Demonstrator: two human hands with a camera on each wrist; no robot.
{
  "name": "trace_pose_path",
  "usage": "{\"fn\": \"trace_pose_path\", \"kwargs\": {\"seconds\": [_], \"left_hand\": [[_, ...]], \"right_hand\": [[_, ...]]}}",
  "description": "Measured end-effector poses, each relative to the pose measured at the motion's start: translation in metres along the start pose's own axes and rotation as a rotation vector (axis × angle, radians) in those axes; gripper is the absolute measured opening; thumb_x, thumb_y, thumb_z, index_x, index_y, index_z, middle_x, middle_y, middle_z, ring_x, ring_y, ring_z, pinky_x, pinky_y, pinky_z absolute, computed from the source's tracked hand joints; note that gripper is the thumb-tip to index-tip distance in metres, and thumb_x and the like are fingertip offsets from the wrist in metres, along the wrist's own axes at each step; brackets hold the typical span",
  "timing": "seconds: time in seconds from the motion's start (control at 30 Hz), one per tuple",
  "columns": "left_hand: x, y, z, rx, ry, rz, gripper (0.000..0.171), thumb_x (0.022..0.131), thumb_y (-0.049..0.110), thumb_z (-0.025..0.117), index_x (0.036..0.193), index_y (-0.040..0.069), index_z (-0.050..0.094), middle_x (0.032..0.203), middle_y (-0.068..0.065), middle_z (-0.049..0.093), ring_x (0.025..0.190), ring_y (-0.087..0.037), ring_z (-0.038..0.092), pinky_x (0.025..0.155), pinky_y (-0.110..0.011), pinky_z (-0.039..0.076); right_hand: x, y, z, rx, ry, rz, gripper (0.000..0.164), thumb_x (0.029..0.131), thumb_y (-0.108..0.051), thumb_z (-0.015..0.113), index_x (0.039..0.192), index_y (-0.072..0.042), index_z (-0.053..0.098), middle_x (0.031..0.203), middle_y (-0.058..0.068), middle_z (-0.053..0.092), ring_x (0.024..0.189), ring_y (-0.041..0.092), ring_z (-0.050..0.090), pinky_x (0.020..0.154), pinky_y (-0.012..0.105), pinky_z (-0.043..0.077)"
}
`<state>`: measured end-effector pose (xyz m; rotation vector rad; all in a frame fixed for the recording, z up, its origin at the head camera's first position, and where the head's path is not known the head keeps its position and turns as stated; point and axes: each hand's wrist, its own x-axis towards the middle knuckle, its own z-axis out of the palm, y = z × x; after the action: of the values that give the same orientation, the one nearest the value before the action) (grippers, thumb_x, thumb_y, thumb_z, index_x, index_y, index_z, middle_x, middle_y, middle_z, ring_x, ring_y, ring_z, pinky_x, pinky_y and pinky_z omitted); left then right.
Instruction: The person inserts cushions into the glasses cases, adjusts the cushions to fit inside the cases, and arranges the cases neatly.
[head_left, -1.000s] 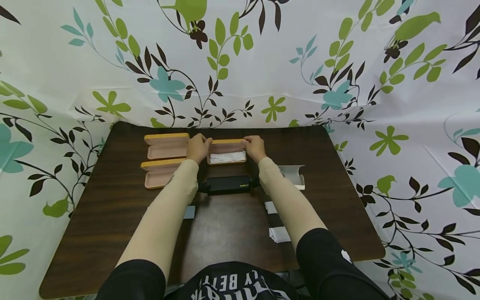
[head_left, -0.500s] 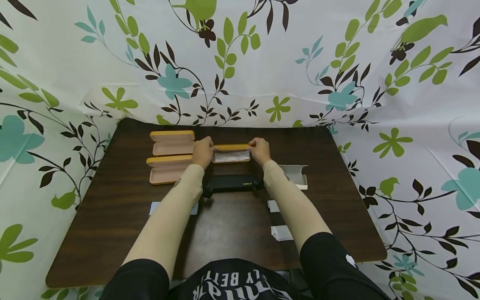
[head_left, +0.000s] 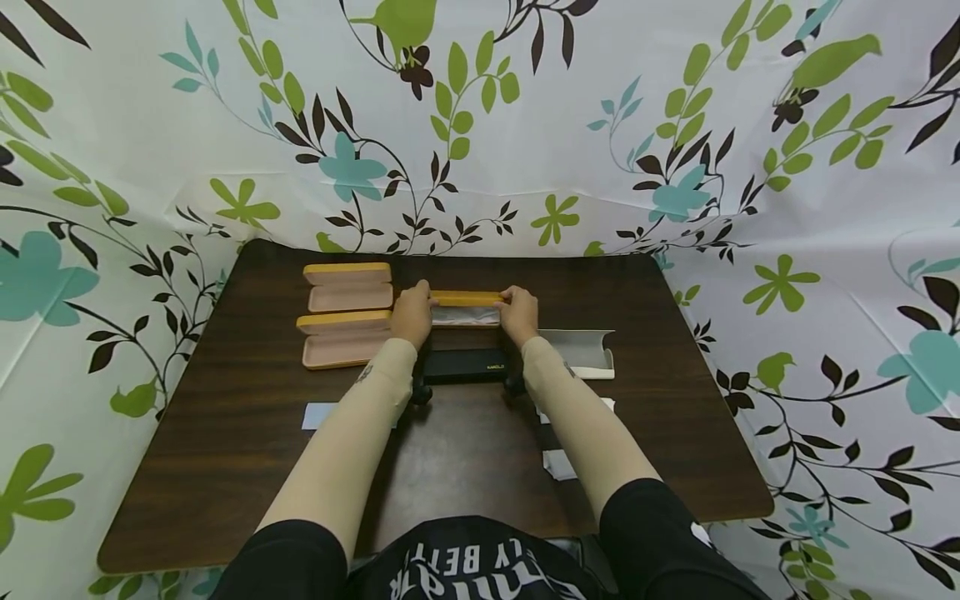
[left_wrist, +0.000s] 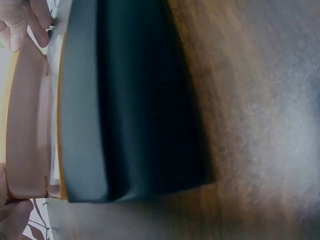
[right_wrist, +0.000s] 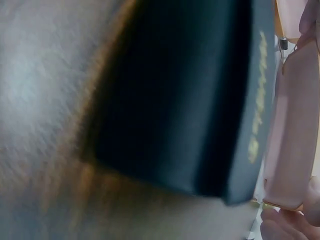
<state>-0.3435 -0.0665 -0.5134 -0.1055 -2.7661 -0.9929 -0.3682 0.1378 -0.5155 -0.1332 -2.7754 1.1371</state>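
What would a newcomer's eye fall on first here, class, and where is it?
Probably the floral backdrop, its green, blue and brown pattern rising behind the table. Next, at the table's far middle, the left hand and right hand hold the yellow lid of a pink-lined case. A black case lies on its near side.

Tabletop workspace (room type unclear); brown table (head_left: 465, 467), leaf-print fabric (head_left: 487, 179) behind.
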Motion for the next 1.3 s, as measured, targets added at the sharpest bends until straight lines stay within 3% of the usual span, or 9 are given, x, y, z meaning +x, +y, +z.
{"fn": "trace_pose_path", "kwargs": {"seconds": [0.2, 0.37, 0.6, 0.8, 1.1, 1.3], "left_hand": [[-0.003, -0.003, 0.003, -0.029, -0.003, 0.030, 0.010, 0.100, 0.000, 0.048, 0.091, -0.001, 0.054, 0.102, -0.019, 0.069, 0.090, -0.031, 0.069, 0.060, -0.035, 0.044], [-0.008, -0.004, 0.005, -0.073, -0.008, 0.028, 0.014, 0.101, -0.002, 0.043, 0.089, 0.000, 0.050, 0.100, -0.020, 0.068, 0.097, -0.033, 0.067, 0.064, -0.036, 0.045], [-0.009, -0.010, 0.012, -0.006, 0.033, 0.045, 0.016, 0.096, 0.005, 0.058, 0.083, 0.003, 0.049, 0.084, -0.016, 0.064, 0.077, -0.030, 0.067, 0.058, -0.035, 0.045], [-0.008, -0.015, 0.016, 0.087, 0.007, 0.054, 0.018, 0.093, 0.007, 0.063, 0.082, 0.006, 0.050, 0.075, -0.012, 0.057, 0.067, -0.027, 0.062, 0.054, -0.035, 0.045], [-0.010, -0.015, 0.009, 0.033, -0.030, 0.043, 0.020, 0.093, 0.004, 0.062, 0.078, 0.007, 0.049, 0.071, -0.010, 0.054, 0.061, -0.023, 0.052, 0.054, -0.032, 0.040], [-0.009, -0.017, 0.007, 0.000, -0.077, 0.024, 0.018, 0.092, 0.008, 0.065, 0.080, 0.008, 0.051, 0.074, -0.009, 0.058, 0.064, -0.024, 0.056, 0.056, -0.033, 0.044]], "right_hand": [[-0.006, 0.000, 0.000, 0.009, 0.013, 0.014, 0.019, 0.089, -0.014, 0.070, 0.106, -0.005, 0.070, 0.106, 0.011, 0.071, 0.096, 0.027, 0.066, 0.082, 0.037, 0.054], [-0.010, 0.001, 0.003, 0.039, 0.012, 0.045, 0.021, 0.090, -0.016, 0.069, 0.109, -0.006, 0.069, 0.111, 0.010, 0.070, 0.102, 0.026, 0.064, 0.086, 0.038, 0.053], [-0.015, 0.006, 0.008, 0.026, 0.022, 0.036, 0.021, 0.089, -0.017, 0.070, 0.108, -0.006, 0.070, 0.112, 0.009, 0.070, 0.105, 0.027, 0.063, 0.089, 0.039, 0.052], [-0.018, 0.008, 0.012, -0.024, 0.001, 0.043, 0.019, 0.090, -0.014, 0.070, 0.109, -0.009, 0.069, 0.114, 0.008, 0.069, 0.103, 0.026, 0.063, 0.087, 0.040, 0.053], [-0.014, 0.009, 0.013, 0.021, -0.034, 0.084, 0.029, 0.091, -0.013, 0.068, 0.119, -0.006, 0.066, 0.118, 0.011, 0.067, 0.110, 0.026, 0.061, 0.091, 0.039, 0.052], [-0.010, 0.014, 0.016, 0.021, -0.025, 0.088, 0.028, 0.090, -0.012, 0.069, 0.118, -0.006, 0.067, 0.116, 0.010, 0.068, 0.110, 0.025, 0.062, 0.092, 0.038, 0.051]]}}
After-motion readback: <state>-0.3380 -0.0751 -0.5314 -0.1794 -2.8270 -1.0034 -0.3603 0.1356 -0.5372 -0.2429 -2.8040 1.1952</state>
